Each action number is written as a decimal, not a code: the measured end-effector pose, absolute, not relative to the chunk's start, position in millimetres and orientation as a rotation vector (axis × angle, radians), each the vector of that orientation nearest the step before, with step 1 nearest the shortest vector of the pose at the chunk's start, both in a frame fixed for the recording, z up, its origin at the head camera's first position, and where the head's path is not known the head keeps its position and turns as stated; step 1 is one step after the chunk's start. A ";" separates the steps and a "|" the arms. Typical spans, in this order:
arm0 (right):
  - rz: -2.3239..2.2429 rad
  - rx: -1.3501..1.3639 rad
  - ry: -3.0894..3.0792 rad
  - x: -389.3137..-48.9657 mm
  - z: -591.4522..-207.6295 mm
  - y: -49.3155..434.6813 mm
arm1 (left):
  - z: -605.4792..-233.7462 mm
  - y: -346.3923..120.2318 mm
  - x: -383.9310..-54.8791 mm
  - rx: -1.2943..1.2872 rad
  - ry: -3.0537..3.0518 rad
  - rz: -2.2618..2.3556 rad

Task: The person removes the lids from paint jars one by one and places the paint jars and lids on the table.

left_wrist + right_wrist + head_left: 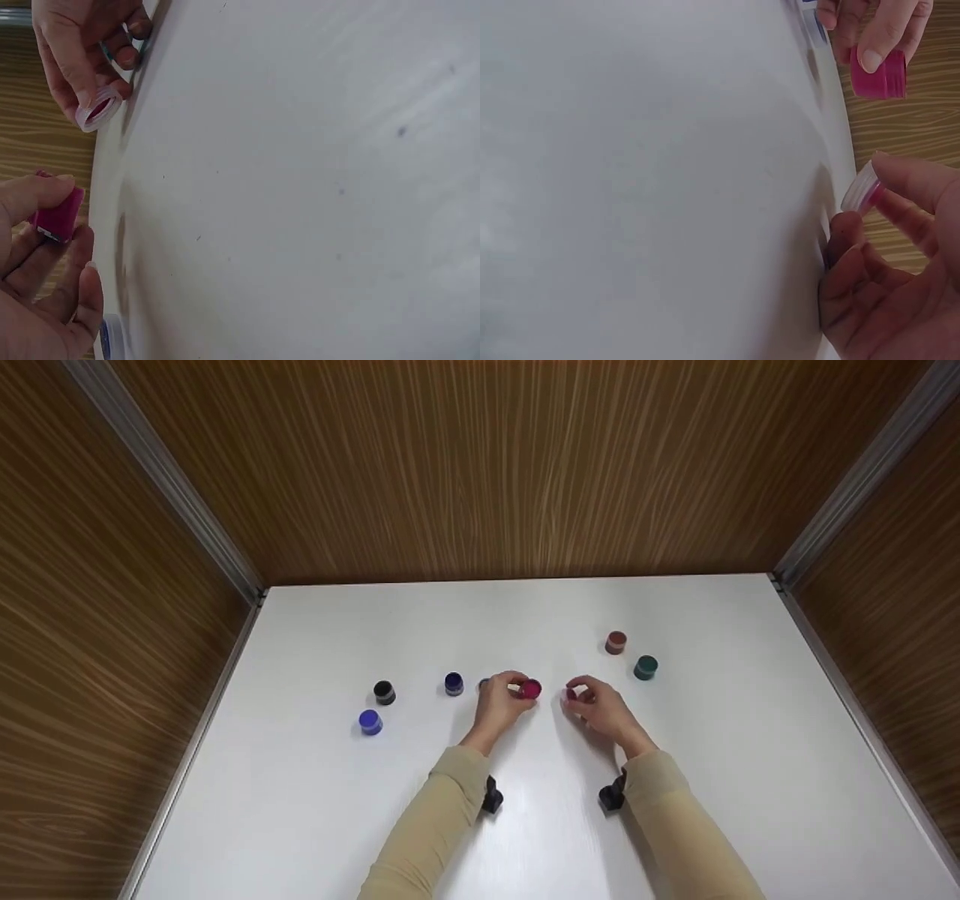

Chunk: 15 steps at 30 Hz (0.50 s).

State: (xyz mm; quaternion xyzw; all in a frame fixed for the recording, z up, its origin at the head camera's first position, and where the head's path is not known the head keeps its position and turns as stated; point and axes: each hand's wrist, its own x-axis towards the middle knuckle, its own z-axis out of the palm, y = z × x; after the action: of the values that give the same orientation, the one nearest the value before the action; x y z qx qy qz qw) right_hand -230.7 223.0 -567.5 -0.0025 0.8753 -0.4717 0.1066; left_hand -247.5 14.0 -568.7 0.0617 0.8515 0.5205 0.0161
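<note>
Between its thumb and fingers, my left hand [499,709] holds a small magenta paint pot [531,688] whose open top shows in the head view. My right hand [604,712] pinches a translucent lid [862,187] stained pink inside, a short way to the right of the pot. Pot and lid are apart, both raised over the white table in the wrist views. Partly hidden behind my left hand is a clear-rimmed piece with blue inside [112,337]. Just left of that stands a dark blue paint pot [454,684].
On the white table [712,780], a black pot [384,692] and a bright blue pot [370,722] stand to the left. Back right are a reddish-brown pot [616,642] and a green pot [646,667]. Wood-grain panels [517,472] wall the back and sides.
</note>
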 end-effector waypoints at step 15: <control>-1.337 0.033 2.622 -244.3 -568.1 216.0 | -572.9 26.6 -258.7 0.120 2.629 1.593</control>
State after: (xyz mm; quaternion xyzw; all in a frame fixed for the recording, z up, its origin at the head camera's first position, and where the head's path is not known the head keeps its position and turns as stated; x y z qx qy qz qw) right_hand -244.3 216.0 -568.1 0.0112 0.8863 -0.4522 0.0991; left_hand -258.7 26.6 -572.9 0.0388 0.8541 0.5176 0.0326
